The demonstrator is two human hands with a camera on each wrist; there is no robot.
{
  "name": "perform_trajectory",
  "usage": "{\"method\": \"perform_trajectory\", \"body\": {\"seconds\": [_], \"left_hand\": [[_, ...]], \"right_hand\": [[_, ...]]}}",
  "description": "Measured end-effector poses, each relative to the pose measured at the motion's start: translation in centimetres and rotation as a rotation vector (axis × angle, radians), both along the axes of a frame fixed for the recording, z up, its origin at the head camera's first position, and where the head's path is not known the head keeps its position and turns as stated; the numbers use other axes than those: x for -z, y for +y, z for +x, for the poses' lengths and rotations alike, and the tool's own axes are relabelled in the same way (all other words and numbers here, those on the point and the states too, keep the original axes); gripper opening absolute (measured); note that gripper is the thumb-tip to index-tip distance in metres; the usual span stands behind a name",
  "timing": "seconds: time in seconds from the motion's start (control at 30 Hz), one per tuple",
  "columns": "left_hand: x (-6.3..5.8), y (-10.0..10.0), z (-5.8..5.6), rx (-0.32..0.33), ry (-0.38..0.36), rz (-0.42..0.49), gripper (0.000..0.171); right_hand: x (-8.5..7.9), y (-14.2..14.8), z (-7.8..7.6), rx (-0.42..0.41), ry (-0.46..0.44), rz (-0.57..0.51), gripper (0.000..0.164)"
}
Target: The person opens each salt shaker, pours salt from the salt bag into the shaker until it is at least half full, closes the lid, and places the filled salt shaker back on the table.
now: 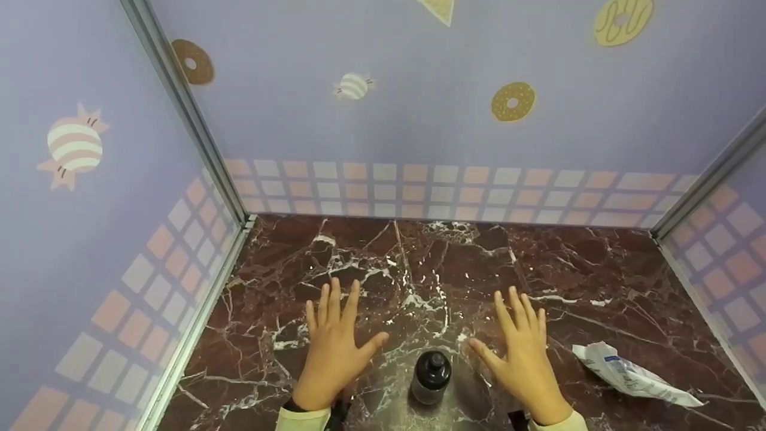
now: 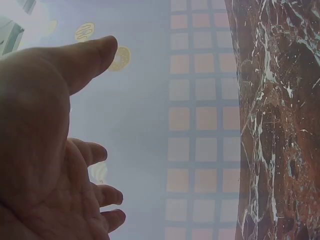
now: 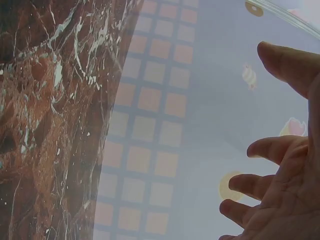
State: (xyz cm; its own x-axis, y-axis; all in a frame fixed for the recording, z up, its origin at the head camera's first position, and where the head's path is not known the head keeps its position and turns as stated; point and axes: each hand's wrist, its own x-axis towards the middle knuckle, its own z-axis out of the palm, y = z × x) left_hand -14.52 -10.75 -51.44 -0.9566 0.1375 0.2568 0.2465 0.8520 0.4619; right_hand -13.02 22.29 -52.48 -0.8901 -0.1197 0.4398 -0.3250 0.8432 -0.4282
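Note:
My left hand (image 1: pixel 336 350) is held over the marbled surface with its fingers spread and nothing in it. To the right, my right hand (image 1: pixel 522 356) is spread in the same way and also holds nothing. Between the two wrists stands a small bottle (image 1: pixel 431 378) with a black cap and a greyish, see-through body; neither hand touches it. A crumpled white plastic packet (image 1: pixel 634 377) with a blue mark lies right of the right hand. Each wrist view shows only its own hand, the left hand (image 2: pixel 55 140) and the right hand (image 3: pixel 287 165), against the wall.
The dark red marbled tabletop (image 1: pixel 574 263) has white veins. A lilac back wall (image 1: pixel 419 131) with sweets and checks closes it off behind. Similar side panels stand at left (image 1: pixel 72 239) and right (image 1: pixel 739 263), joined by grey metal corner posts (image 1: pixel 185 108).

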Motion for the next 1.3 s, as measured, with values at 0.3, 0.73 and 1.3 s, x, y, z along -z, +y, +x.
{"method": "perform_trajectory", "body": {"seconds": [0.3, 0.73, 1.3], "left_hand": [[-0.4, 0.0, 0.4, -0.002, 0.007, 0.013, 0.103], [-0.6, 1.0, 0.8, 0.055, 0.025, -0.012, 0.114], [0.8, 2.3, 2.0, 0.540, -0.075, 0.498, 0.100]], "right_hand": [[-0.9, -0.6, 1.4, -0.019, 0.032, -0.007, 0.100], [-1.4, -2.1, 3.0, -0.118, 0.022, -0.022, 0.100], [-1.6, -5.7, 4.6, -0.276, 0.017, -0.010, 0.093]]}}
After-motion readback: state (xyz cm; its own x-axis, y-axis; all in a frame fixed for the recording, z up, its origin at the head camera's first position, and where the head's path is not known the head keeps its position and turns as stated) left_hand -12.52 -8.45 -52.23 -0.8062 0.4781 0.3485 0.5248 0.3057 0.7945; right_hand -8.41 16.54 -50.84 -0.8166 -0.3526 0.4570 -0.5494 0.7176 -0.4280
